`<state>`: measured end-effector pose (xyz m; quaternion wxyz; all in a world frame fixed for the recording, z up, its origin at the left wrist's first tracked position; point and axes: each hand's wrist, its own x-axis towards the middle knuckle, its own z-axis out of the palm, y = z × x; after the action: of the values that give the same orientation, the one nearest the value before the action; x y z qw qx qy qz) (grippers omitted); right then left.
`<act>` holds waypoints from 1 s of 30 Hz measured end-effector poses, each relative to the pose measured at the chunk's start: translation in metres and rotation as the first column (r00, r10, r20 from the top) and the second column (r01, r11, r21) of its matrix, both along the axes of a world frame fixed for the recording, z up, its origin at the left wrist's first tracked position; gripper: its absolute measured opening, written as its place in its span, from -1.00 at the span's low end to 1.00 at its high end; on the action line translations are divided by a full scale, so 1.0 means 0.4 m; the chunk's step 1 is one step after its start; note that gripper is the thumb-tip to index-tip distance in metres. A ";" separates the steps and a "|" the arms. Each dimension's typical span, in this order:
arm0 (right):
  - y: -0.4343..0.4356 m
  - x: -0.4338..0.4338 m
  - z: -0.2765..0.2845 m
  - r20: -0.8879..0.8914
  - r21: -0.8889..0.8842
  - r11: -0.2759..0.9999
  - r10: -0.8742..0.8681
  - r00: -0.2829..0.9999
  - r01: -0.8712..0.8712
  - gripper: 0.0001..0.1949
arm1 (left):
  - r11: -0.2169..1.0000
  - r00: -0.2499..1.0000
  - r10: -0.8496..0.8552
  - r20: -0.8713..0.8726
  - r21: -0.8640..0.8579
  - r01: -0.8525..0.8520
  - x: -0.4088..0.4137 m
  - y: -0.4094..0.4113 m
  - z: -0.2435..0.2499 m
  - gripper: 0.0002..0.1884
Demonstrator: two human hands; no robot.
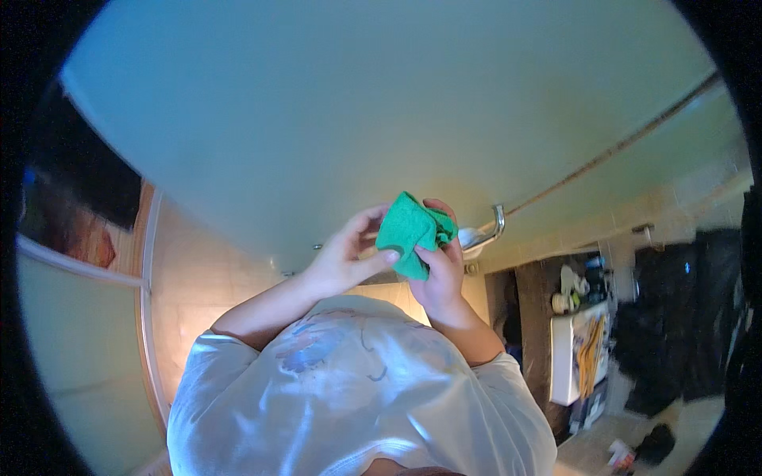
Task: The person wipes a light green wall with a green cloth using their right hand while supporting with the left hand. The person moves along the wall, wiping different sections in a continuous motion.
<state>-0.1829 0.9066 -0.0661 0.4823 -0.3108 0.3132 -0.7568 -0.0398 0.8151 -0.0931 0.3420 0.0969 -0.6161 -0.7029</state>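
A folded green cloth [411,232] is held up in front of my chest, with a loose, gathered fold at its right side. My right hand [440,262] grips it from below and the right, thumb pressed on the near face and fingers behind. On the other side, my left hand [354,250] has its thumb at the cloth's lower left edge. Its fingers reach behind the cloth, where their tips are hidden.
A pale blue-green wall [357,107] fills the view ahead. Close to my right hand is a curved chrome fitting [499,223]. Further right stand a white shelf unit [562,357] with small items on top and dark hanging fabric [667,321]. A framed opening [146,268] lies left.
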 end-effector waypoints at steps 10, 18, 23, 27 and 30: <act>-0.027 -0.027 -0.037 -0.351 -0.106 0.992 0.032 0.936 -0.074 -0.29 | 0.901 0.898 0.431 0.085 0.002 -0.433 0.008 0.067 0.006 -0.62; -0.089 0.018 -0.054 -0.470 -0.230 0.938 -0.340 0.814 0.259 -0.52 | 0.898 0.929 0.369 -0.036 0.272 -0.346 0.065 0.032 0.024 -0.66; -0.107 0.063 -0.026 -0.663 -0.749 0.661 -0.746 -0.069 0.048 -0.40 | 0.861 0.861 0.508 0.005 0.033 -0.508 0.132 -0.026 0.031 -0.66; -0.170 0.139 -0.012 -0.703 -0.649 0.759 -0.626 -0.338 -0.057 -0.39 | 0.845 0.854 0.520 -0.029 -0.127 -0.519 0.184 -0.062 0.043 -0.66; -0.207 0.144 0.007 -0.588 -0.715 0.685 -0.697 -0.410 -0.138 -0.48 | 0.876 0.879 0.476 -0.031 -0.066 -0.477 0.229 -0.081 0.061 -0.63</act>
<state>-0.1254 0.8240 -0.0631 -0.3234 -0.7780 0.4184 -0.3393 0.0518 0.7827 -0.0686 0.5120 0.2282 -0.5958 -0.5752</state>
